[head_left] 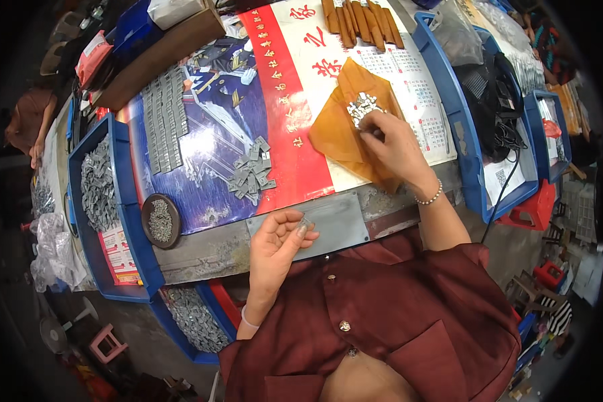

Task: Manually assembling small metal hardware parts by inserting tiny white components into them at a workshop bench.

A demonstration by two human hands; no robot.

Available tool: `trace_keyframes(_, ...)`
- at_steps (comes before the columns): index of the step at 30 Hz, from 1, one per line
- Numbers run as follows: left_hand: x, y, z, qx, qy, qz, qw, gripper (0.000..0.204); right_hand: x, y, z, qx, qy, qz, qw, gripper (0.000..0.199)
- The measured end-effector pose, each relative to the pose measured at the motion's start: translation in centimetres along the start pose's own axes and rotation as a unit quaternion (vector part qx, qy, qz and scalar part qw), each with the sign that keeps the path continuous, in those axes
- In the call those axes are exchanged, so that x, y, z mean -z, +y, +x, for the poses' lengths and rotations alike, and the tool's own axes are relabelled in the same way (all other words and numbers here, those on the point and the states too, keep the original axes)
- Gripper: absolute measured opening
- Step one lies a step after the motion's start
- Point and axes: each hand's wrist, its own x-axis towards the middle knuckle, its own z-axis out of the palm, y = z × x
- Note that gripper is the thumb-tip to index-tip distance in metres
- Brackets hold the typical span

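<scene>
Above the table's near edge, my left hand (278, 244) pinches a small flat greyish piece (306, 222) between thumb and fingertips. My right hand (396, 146) reaches over an orange-brown translucent sheet (335, 124), its fingers bent together beside a heap of small silvery-white parts (362, 106). What those fingers hold, if anything, is hidden. A smooth grey plate (342, 218) lies at the table edge, under and beside my left hand. Further left lie a loose pile of flat grey pieces (253, 173) and neat rows of similar grey pieces (162, 120).
A round dark dish (161, 221) of tiny metal parts stands beside a blue bin (128, 264) of grey pieces. Another blue bin (449, 110) on the right holds bags and a black cable. Folded brown bundles (365, 23) lie at the far edge on a printed poster (281, 87).
</scene>
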Motion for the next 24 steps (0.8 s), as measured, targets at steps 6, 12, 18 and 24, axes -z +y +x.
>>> trace_keyframes(6, 0.5, 0.7, -0.1, 0.038, 0.007, 0.020, 0.999, 0.025, 0.5, 0.6, -0.2, 0.005, 0.012, -0.011, 1.000, 0.009)
trace_keyframes(12, 0.7, 0.5, 0.1, 0.054, -0.017, 0.040, 0.998, 0.026, 0.5, 1.0, 0.5, 0.072, -0.020, -0.060, 0.995, 0.011)
trace_keyframes(18, 1.0, -0.3, 0.3, 0.048, -0.033, 0.049, 0.997, 0.026, 0.8, 1.4, 1.3, 0.089, -0.075, -0.065, 0.991, 0.011)
trace_keyframes(24, 0.9, -0.6, 0.6, 0.040, -0.045, 0.058, 0.997, 0.028, 0.8, 1.4, 1.5, 0.095, -0.090, -0.073, 0.989, 0.012)
